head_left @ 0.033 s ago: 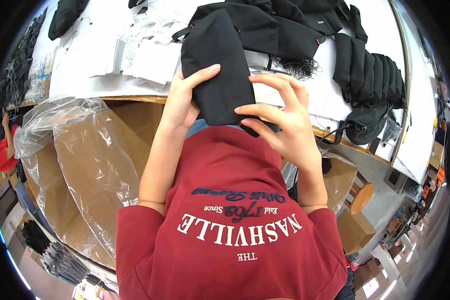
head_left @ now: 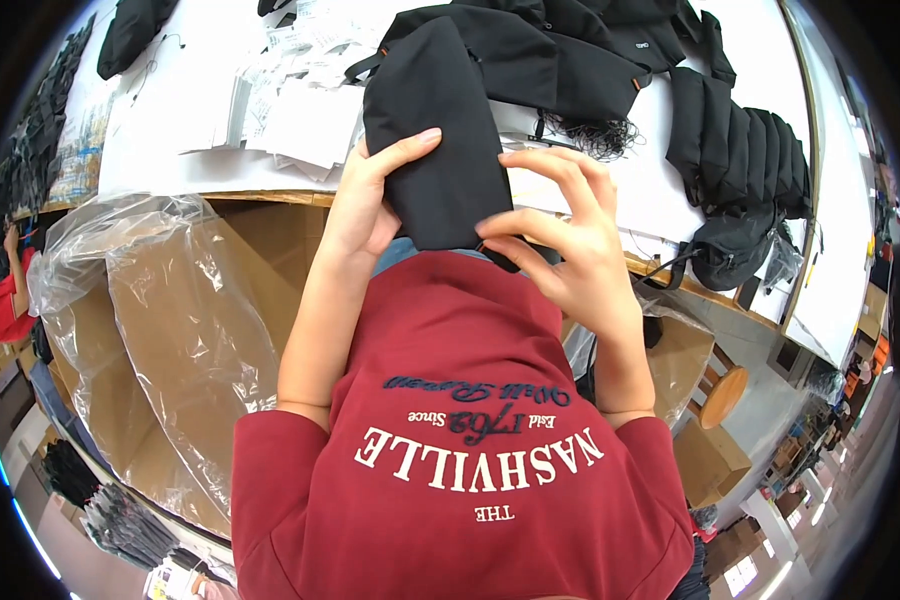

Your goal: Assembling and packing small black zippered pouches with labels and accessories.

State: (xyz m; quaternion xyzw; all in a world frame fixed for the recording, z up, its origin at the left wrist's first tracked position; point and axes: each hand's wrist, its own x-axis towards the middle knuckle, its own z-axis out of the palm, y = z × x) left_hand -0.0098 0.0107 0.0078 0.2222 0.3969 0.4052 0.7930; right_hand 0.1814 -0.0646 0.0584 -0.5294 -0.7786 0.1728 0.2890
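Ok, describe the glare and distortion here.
Head view: glare streaks the clear plastic; fisheye bends the edges of the white table. Also head view: the picture's corners fall black, and the black pouch shows little surface detail.

Smooth matt pouch (head_left: 450, 190), apparently cloth, and glossy plastic sheeting (head_left: 185, 290).

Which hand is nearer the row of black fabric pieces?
Right. The right hand is left of the row, touching the held black piece; the left hand is farther left.
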